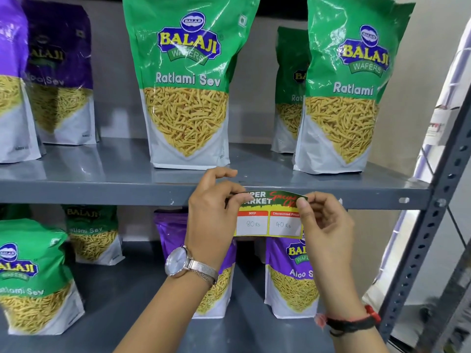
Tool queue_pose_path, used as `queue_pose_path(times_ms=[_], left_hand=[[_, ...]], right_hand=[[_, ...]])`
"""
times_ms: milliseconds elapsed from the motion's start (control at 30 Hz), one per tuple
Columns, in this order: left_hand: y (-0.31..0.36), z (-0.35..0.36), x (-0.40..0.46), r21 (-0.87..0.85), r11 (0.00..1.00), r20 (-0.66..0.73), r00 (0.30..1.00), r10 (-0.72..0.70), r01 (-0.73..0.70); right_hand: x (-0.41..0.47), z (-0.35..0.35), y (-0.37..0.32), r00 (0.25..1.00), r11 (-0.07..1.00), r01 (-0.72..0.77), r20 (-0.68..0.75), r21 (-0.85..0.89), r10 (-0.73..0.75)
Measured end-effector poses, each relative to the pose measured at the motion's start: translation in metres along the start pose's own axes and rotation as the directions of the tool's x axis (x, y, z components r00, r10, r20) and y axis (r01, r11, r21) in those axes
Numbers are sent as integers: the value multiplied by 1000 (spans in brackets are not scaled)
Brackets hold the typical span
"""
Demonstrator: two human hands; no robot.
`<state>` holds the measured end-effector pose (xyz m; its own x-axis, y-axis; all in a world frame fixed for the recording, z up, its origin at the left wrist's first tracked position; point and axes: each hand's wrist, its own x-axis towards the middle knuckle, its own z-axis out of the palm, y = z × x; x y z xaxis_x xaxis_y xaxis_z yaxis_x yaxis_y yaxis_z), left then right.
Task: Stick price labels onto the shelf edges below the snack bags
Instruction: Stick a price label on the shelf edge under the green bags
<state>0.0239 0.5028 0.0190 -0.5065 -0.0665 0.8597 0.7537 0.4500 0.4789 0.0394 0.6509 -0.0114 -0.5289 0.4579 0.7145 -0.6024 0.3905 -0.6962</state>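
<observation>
A price label [267,220], green at the top with white boxes reading 80 Rs and 40 Rs, is held against the grey shelf edge [102,194]. My left hand [211,212] pinches the label's upper left corner, and my right hand [323,220] pinches its upper right corner. The label's top lies on the edge and its lower half hangs below. Above it stand two green Ratlami Sev bags: one [187,85] up and to the left, the other [346,93] up and to the right.
Purple Aloo Sev bags [58,72] stand at the upper left. On the lower shelf are green bags [30,273] at the left and purple bags [290,271] behind my hands. A perforated grey upright [433,225] bounds the rack on the right.
</observation>
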Motion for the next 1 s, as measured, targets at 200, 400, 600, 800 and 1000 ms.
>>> queue_pose_path(times_ms=[200,400,600,800,1000], left_hand=[[1,2,0,183,982,-13,999,40,-37],[0,3,-2,223,975,-28,1000,9,-2],[-1,5,0,210,978,-14,1000,2,1],[-2,6,0,310,951,-28,1000,11,-2],[-5,-1,11,351,934,54,997,50,-66]], right_hand=[[3,0,-4,988,964,125,-55,-236,-142],[8,2,-6,986,955,140,-50,-260,-158],[10,3,-4,989,970,114,-64,-213,-130],[13,1,-8,975,929,181,-67,-322,-213],[25,-7,-14,978,864,208,121,-459,-171]])
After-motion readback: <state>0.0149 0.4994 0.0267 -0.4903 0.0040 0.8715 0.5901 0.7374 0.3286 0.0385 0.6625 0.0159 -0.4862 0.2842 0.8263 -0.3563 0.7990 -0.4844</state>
